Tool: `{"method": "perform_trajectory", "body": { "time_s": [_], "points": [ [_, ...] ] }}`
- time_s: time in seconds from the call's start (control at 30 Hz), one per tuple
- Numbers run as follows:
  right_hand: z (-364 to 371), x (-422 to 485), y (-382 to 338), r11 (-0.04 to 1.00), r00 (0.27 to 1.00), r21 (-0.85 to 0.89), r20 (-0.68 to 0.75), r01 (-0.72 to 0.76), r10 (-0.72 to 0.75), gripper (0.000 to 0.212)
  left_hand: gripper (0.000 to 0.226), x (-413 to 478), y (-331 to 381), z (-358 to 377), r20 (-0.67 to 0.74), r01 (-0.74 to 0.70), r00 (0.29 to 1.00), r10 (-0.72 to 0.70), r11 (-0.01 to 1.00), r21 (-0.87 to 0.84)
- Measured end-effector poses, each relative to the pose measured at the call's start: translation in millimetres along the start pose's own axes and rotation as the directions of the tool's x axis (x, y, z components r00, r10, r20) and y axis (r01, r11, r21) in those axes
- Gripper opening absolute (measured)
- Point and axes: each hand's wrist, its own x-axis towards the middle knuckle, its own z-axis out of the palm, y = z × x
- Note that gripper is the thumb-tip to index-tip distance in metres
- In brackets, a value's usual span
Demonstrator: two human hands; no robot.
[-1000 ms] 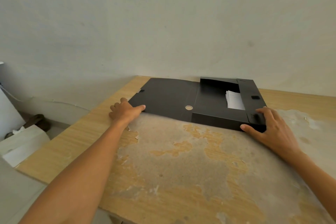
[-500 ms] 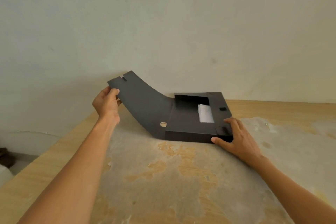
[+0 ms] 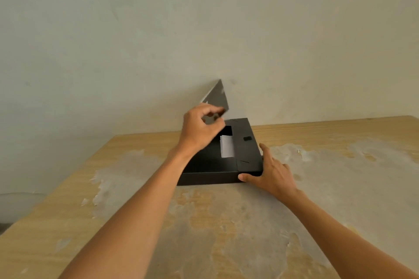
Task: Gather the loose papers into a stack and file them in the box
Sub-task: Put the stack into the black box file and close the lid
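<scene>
Since earlier, the lid [image 3: 216,97] was swung upright, pinched by the left hand [image 3: 199,130]; the box [image 3: 246,154] was steadied by the right hand [image 3: 271,173], fingers spread flat, over the papers [image 3: 227,149].

Left hand [image 3: 199,129] lifting box [image 3: 246,156] lid [image 3: 216,97] — blurred — right hand [image 3: 271,173] bracing corner, papers [image 3: 227,146] apparently inside

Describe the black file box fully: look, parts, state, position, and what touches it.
The black file box is flat, matte and looks like thin plastic or card. It lies on the worn wooden table close to the wall. Its lid flap is raised and blurred, pinched by the left hand. The right hand rests on the near right corner. White papers show inside, beside a side flap with a small closure tab.
</scene>
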Motion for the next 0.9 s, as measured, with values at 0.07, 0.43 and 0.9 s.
{"method": "perform_trajectory", "body": {
  "time_s": [0.07,0.43,0.9],
  "points": [
    [-2.7,-2.1,3.5,1.000,1.000,-0.001,0.008,0.009,-0.009,0.108,0.024,-3.8,-1.2,20.4,0.151,-0.039,0.988,0.025,0.995,0.095],
    [-7.3,-16.2,26.4,0.979,0.979,0.035,-0.034,0.203,-0.202,0.085,0.031,-8.2,-33.1,83.0,0.580,0.161,0.768,-0.272,0.958,0.235],
    [4.0,-12.9,30.8,0.969,0.970,-0.083,-0.055,0.232,-0.237,0.061,0.044,22.2,-68.7,141.1,0.531,0.019,0.779,-0.335,0.858,0.514]
  ]
}}
